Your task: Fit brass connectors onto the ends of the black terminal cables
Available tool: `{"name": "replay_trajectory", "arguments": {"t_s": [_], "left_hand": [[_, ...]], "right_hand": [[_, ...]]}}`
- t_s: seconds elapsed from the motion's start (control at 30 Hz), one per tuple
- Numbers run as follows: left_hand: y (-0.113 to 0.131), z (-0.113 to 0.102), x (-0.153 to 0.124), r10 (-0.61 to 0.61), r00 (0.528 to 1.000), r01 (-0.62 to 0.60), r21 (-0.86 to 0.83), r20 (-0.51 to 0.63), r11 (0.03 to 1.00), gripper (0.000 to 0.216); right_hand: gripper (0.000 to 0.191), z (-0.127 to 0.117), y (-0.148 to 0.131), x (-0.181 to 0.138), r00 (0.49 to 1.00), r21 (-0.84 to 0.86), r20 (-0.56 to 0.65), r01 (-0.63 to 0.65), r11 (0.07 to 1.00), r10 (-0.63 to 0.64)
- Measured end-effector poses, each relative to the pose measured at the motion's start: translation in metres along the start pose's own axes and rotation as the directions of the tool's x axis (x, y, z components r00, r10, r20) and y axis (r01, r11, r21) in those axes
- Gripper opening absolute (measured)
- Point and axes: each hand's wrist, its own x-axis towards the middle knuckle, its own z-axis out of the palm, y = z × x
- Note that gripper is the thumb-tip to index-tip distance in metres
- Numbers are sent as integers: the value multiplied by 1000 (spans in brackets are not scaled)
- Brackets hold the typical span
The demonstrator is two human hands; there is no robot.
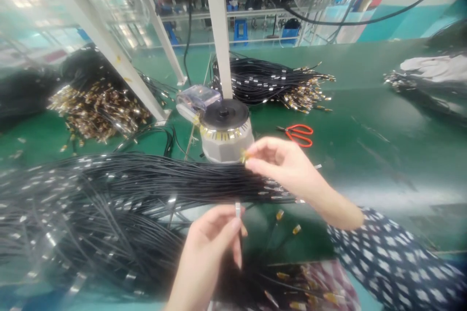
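Note:
My left hand (209,240) is closed on a black cable, pinching it just below its silver plug (238,209), which points up. Higher and to the right, my right hand (282,160) pinches a small yellow piece of tape (244,156) between thumb and fingertips. That piece is at the front right side of a round tape dispenser (224,143) with a black top and yellow strips around its rim. Between my hands and the dispenser stretches a thick bundle of black cables (175,177), its plug ends partly hidden behind my right wrist.
Red-handled scissors (299,135) lie on the green table (361,121) right of the dispenser. Behind stands a cable bundle (266,80) beside a white post (218,24). More cable ends (98,112) are heaped at left. Yellow-wrapped plugs (296,229) lie near the front edge.

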Motion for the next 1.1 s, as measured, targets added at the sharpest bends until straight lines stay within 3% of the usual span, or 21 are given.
{"name": "replay_trajectory", "arguments": {"t_s": [0.13,0.27,0.43,1.1], "left_hand": [[2,3,-1,33,999,-34,27,6,999,23],[2,5,-4,74,996,-68,105,-57,992,27],[3,7,-10,142,983,-114,223,-113,968,25],[10,12,-11,174,980,-142,282,-92,949,21]], "right_hand": [[15,-3,13,-35,974,-15,168,-155,988,155],[13,2,21,-51,973,-123,192,-107,987,130],[11,6,23,-53,971,-140,231,-31,990,63],[10,7,24,-52,973,-159,227,-6,987,43]]}}
